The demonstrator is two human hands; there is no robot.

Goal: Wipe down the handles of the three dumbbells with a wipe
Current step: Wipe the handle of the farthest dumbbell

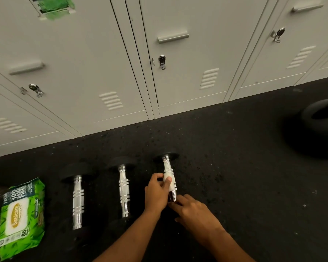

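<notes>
Wipe [172,184] partly under left hand [156,193]

My left grip [156,191] covers part of the wipe [166,175]. My right grip [192,210] hides the near head of the right dumbbell [168,166]. The right edge cuts off the black weight [320,118]. Small print on the wipes pack [21,218] is blurred.

Left hand [156,193] grips wipe [172,183]; right hand [194,211] fingers [178,202] outstretched.

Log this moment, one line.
wiping right dumbbell | left hand grips wipe round handle | right hand touches near end | middle dumbbell, left dumbbell untouched
</notes>
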